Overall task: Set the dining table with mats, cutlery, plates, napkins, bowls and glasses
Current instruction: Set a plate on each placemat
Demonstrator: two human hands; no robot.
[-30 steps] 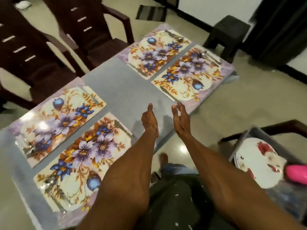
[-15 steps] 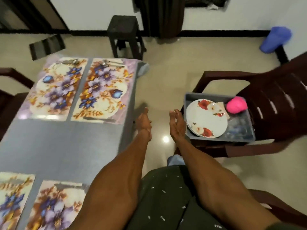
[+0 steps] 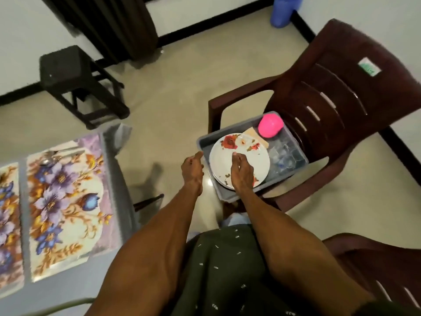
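Covering the near rim of the floral plate (image 3: pixel 239 156), the right hand (image 3: pixel 241 173) hides its own fingertips, so its grip cannot be told. Beside the grey tub (image 3: pixel 204 142), the left hand (image 3: pixel 192 166) hangs loosely spread. Beyond the plate sit blurred glasses (image 3: pixel 286 153) and a pink bowl (image 3: pixel 270 126), on a brown chair (image 3: pixel 341 92). A floral mat (image 3: pixel 66 201) with cutlery (image 3: pixel 51 156) lies on the table, cut off left.

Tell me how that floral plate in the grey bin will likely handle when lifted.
The floral plate looks glossy and rigid, so probably slippery and breakable if dropped. Another rim shows beneath it, so it seems stacked; lifting one may drag the next. The right hand lies over it, the left hand at the grey bin edge.
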